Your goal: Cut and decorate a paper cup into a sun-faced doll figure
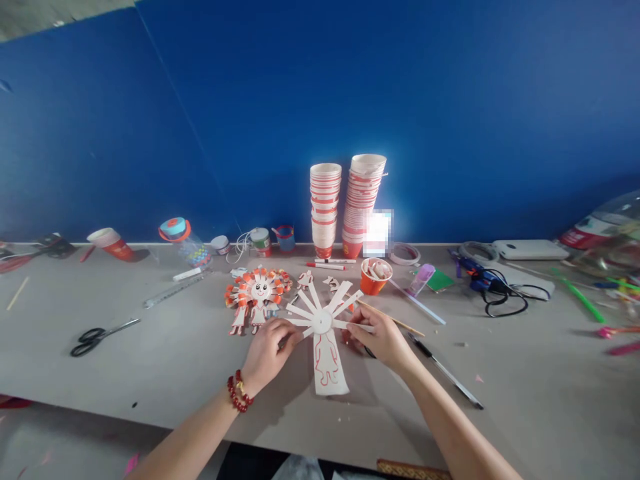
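Observation:
A paper cup cut into strips (323,321) is spread out like a flower between my hands. Its wide lower strip carries a red outline of a figure in a dress. My left hand (273,347), with a red bead bracelet (240,392) at the wrist, pinches strips on the left side. On the opposite side, my right hand (383,337) grips a strip between thumb and fingers. A small dark curved piece shows under the right hand; what it belongs to is hidden. Finished paper dolls (259,293) with orange-and-white petals and a drawn face lie just beyond my left hand.
Two tall stacks of paper cups (325,207) stand against the blue wall. An orange cup of paper scraps (375,279) sits before them. Black scissors (97,337) lie left, a black pen (447,373) right. Farther right is a blue glue gun (475,270) with its cord.

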`<state>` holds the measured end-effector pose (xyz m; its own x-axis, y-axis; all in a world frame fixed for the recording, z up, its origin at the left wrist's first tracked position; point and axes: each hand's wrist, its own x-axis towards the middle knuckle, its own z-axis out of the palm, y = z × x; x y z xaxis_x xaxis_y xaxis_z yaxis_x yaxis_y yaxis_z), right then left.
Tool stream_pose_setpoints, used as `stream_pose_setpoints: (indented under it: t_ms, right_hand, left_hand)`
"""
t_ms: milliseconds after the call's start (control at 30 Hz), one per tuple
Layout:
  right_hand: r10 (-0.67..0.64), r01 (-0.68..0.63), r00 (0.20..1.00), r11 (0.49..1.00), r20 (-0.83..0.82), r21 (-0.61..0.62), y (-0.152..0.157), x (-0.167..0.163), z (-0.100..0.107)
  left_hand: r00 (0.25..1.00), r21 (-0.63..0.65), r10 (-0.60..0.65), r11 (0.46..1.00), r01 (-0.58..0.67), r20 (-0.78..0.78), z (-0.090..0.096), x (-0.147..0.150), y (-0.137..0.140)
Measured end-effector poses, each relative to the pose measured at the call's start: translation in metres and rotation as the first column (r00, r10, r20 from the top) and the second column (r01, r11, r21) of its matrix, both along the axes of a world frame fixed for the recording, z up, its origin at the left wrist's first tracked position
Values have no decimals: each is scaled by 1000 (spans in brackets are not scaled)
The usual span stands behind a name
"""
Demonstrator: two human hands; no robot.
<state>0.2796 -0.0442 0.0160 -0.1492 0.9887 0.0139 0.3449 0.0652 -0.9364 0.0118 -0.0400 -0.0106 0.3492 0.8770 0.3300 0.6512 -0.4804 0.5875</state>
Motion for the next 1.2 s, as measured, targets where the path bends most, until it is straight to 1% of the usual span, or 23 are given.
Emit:
stream_pose_setpoints:
  t_ms: [133,200,233,300,367,467,533,567,600,633,700,733,767,800,867,967,1067,1133,1200]
  right_hand:
    - [14,-15,982,1000,-189,-2,-2,2,7]
    - [-4,1,960,1000,-280,-11,-4,3,10]
    - [-18,13,946,1000,-323,-17,-4,3,10]
    - [-26,12,914,999,-404,-37,-5,3,9]
    - [-18,-8,880,999,-475,-53,-6,4,7]
    - [-10,-18,838,999,-546,-47,-6,6,5]
    - [-16,-9,825,999,-566,-42,-5,7,4]
    - [-21,-4,825,999,-565,-42,-4,8,4]
    - [-25,1,827,999,-562,-42,-3,9,4]
    - [-29,6,831,999,-556,-43,-3,9,4]
    - [-31,7,839,999,-543,-47,-1,10,2]
    - [-27,0,844,999,-536,-51,0,11,1]
    - [-22,-9,847,998,-531,-56,1,11,0]
    - [-14,-22,849,998,-529,-61,2,11,-1]
    - [3,-46,847,997,-531,-68,2,11,-3]
    - [3,-52,850,996,-527,-79,3,10,-3]
    - [-13,-40,862,995,-508,-93,3,10,-2]
    - [-22,-35,865,994,-501,-104,4,10,-1]
    - [-36,-27,864,993,-503,-117,4,9,0]
  left_hand:
    - [994,-101,5,995,7,113,4,2,-2]
    - [984,-187,1,982,33,179,6,2,-2]
    - [975,-249,-9,966,66,224,8,2,-2]
    - [944,-372,-28,915,157,329,10,3,1]
    - [903,-450,-36,858,247,427,14,5,3]
    - [825,-492,-16,796,352,565,19,11,7]
    - [731,-497,27,750,437,682,21,15,10]
    - [677,-498,57,723,479,734,21,17,11]
    - [632,-503,78,684,529,771,21,17,12]
    - [600,-508,82,629,588,796,20,16,14]
    - [571,-514,40,490,704,820,20,13,17]
    - [562,-512,14,434,742,827,21,10,18]
    - [556,-510,0,400,762,831,21,8,20]
    - [551,-508,4,394,766,834,23,6,21]
    - [552,-517,39,410,751,833,25,4,23]
    - [573,-547,70,413,728,816,23,4,25]
    - [574,-552,106,460,696,812,14,5,26]
    - [527,-505,104,487,712,843,7,5,24]
    - [459,-430,60,471,770,886,4,4,21]
